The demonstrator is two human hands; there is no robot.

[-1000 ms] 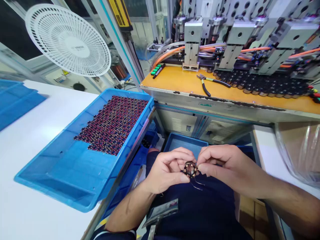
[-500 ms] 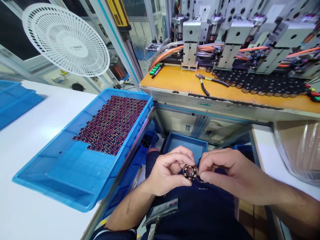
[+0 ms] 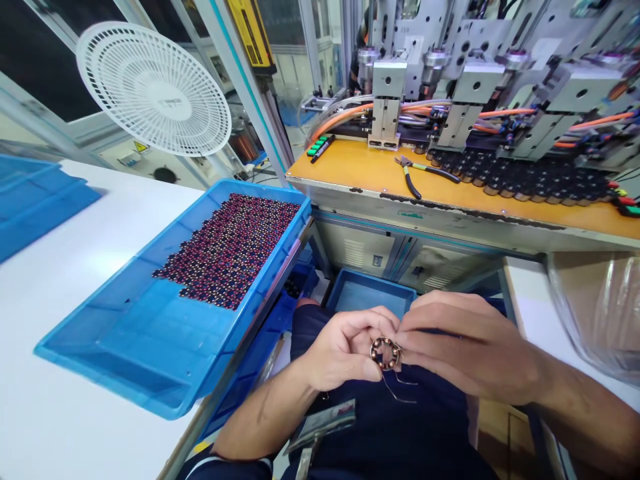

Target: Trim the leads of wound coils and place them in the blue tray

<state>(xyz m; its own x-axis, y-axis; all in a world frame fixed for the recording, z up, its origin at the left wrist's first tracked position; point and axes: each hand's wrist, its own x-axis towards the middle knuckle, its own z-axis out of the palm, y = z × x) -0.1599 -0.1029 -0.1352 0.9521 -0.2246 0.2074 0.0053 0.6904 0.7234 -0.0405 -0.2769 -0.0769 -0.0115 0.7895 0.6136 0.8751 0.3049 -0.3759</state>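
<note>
Here, left hand (image 3: 345, 350) pinches coppery ring (image 3: 379, 364), right hand (image 3: 465, 343) alongside.

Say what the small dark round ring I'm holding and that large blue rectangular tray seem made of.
Small dark ring: probably partly metal, given shiny coppery spots and thin trailing wires; dark portions unclear. Large blue tray: likely molded plastic, slightly glossy, judging by even color and soft highlights.
</note>
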